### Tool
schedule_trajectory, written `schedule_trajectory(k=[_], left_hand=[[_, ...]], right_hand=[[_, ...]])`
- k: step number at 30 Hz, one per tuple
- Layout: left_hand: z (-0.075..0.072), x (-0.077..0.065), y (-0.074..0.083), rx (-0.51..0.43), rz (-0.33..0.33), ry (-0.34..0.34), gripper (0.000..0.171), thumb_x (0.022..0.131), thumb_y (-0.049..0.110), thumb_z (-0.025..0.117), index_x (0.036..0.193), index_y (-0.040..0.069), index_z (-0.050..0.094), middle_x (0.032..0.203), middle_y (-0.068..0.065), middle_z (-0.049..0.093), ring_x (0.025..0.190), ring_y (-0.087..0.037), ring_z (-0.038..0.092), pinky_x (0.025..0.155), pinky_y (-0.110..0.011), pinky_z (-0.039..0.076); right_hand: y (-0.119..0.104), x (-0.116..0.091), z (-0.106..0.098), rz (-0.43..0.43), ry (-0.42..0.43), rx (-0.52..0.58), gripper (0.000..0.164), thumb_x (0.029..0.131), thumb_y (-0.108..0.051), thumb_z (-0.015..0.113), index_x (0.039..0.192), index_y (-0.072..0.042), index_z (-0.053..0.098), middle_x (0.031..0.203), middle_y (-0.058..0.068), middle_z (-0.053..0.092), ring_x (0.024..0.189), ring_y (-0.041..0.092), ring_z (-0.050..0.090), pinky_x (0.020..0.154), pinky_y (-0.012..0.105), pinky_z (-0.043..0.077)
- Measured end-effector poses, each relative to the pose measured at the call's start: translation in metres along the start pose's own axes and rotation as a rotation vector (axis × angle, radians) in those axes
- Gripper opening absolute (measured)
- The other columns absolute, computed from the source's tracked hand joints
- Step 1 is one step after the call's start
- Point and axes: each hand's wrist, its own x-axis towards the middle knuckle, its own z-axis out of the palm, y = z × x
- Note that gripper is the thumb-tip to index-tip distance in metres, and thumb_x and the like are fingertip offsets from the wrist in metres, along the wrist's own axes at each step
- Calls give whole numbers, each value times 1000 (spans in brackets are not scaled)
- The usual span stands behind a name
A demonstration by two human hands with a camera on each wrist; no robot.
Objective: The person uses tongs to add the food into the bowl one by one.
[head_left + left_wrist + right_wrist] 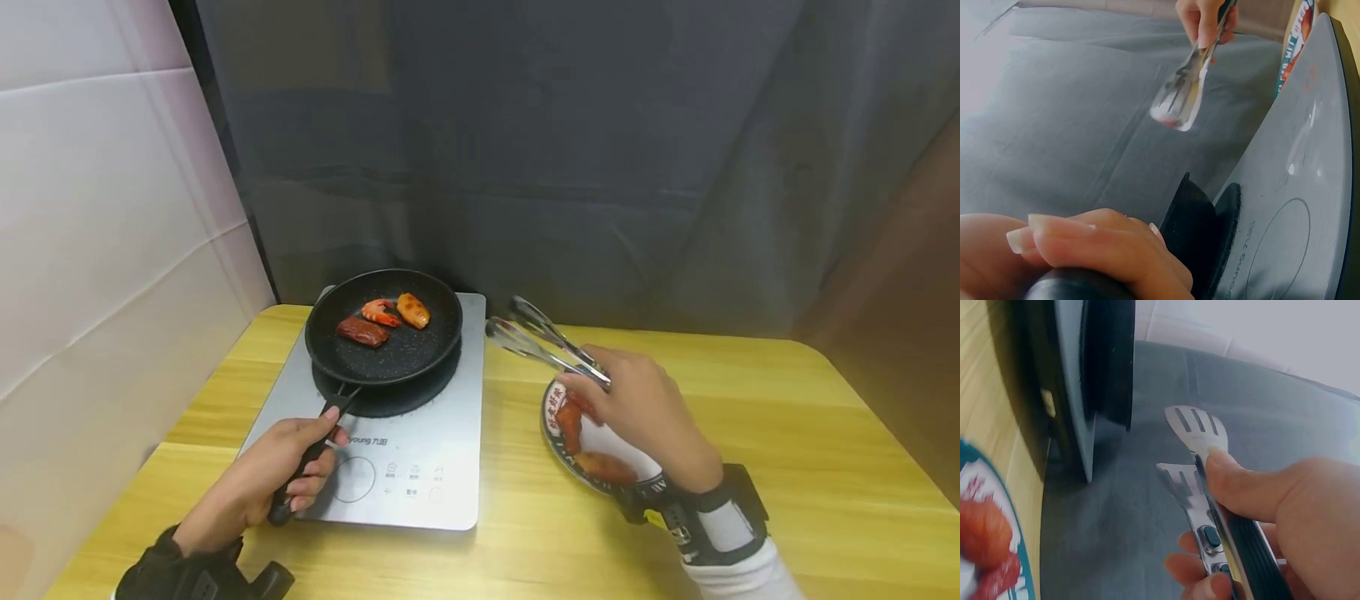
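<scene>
My left hand (296, 471) grips the black handle of a frying pan (420, 358). The pan sits over a dark round pad (382, 404) on the induction cooker (468, 467), slightly tilted to it in the left wrist view. A brown slab of meat (362, 331), a shrimp (381, 312) and a golden browned piece (413, 310) lie in the pan. Metal tongs (1207, 500) are held in my right hand (637, 408), their slotted tips apart with nothing between them. They point toward the pan from above a plate (551, 417), partly hidden under the hand.
Reddish-brown food pieces (570, 427) and a longer orange-brown piece (606, 468) lie on the plate. The wooden table (810, 467) extends right of it. A dark grey curtain (562, 167) hangs behind, and a white cloth wall (112, 208) stands at the left.
</scene>
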Motion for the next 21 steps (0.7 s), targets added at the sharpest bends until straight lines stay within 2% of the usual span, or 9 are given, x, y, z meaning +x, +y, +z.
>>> schedule_trajectory(k=[4,9,12,15,21], left_hand=[[0,-2,-1,7,1,1,48,102,47,38,102,0,44,59,4,35,42,-7,33,39,-20,35],[0,-2,-1,-3,10,-6,47,102,47,39,101,1,45,59,4,34,42,-7,33,38,-20,34],[-1,-2,-1,-8,23,-18,45,102,46,38,100,2,45,60,4,34,42,-7,33,38,-20,34],[-2,-2,-2,-11,30,-23,44,103,45,37,100,3,44,60,5,34,42,-7,33,38,-20,34],[0,0,-1,-12,21,-20,43,103,45,37,100,2,44,60,4,34,42,-7,33,38,-20,34]], right_hand=[[10,-9,-6,11,-7,-35,30,88,-43,68,97,-15,67,63,-6,51,59,17,50,50,33,40],[28,-24,-14,67,-86,-70,46,87,-42,69,114,-4,67,78,2,64,65,20,55,60,42,48],[41,-34,-16,87,-120,-87,48,87,-43,68,115,-4,66,75,3,61,63,20,52,55,38,45],[53,-42,-15,94,-123,-104,41,88,-44,68,107,-8,67,69,0,55,60,19,49,51,33,40],[68,-58,-12,124,-173,-154,49,86,-44,69,110,-2,66,65,2,51,57,20,47,48,36,39]])
